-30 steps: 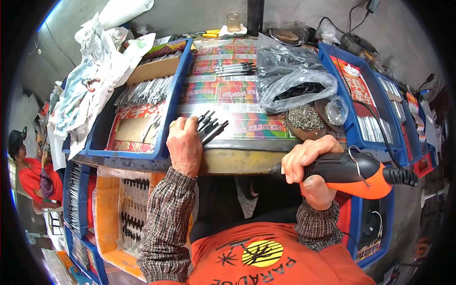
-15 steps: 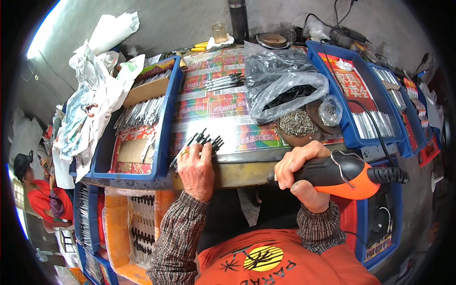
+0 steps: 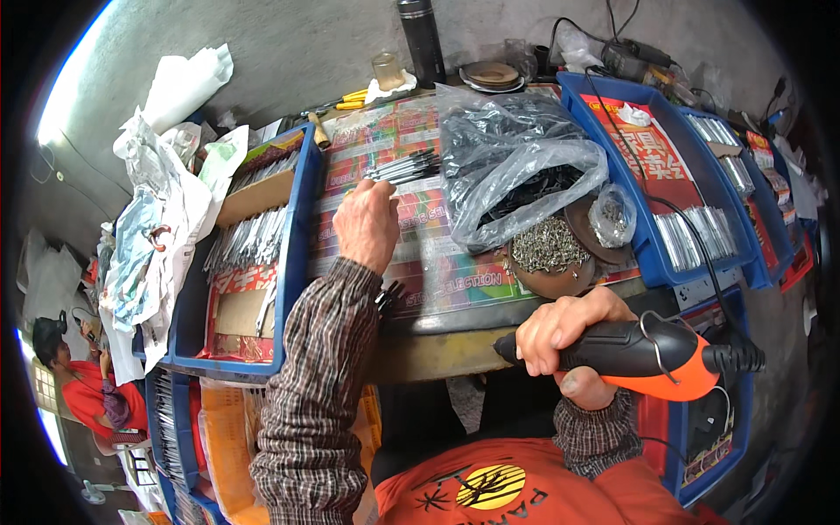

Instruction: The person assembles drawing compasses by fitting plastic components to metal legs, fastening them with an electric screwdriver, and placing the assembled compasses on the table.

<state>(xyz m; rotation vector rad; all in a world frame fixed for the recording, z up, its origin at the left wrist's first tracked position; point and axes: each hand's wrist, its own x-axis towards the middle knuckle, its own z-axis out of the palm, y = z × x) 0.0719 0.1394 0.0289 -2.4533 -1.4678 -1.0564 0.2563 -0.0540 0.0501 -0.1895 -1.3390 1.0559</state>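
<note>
My right hand (image 3: 569, 337) is wrapped round a black and orange corded electric screwdriver (image 3: 626, 350), held level over the table's front edge with its tip to the left. My left hand (image 3: 367, 223) reaches over the table with its fingers curled at the left end of a small pile of thin silver rods with black ends (image 3: 407, 166). What lies in those fingers is hidden. Several black-ended pieces (image 3: 390, 297) lie near the front edge, partly covered by my left forearm.
A clear bag of black parts (image 3: 516, 157) and a round dish of small metal parts (image 3: 549, 248) lie right of centre. Blue trays of silver rods stand left (image 3: 297, 254) and right (image 3: 652, 236). An orange basket (image 3: 229, 437) sits below. Another person (image 3: 96, 389) works at far left.
My left hand has left the black-ended pieces near the front edge and moved away from me to the silver rods. The screwdriver stays in my right hand, slightly lower and farther right.
</note>
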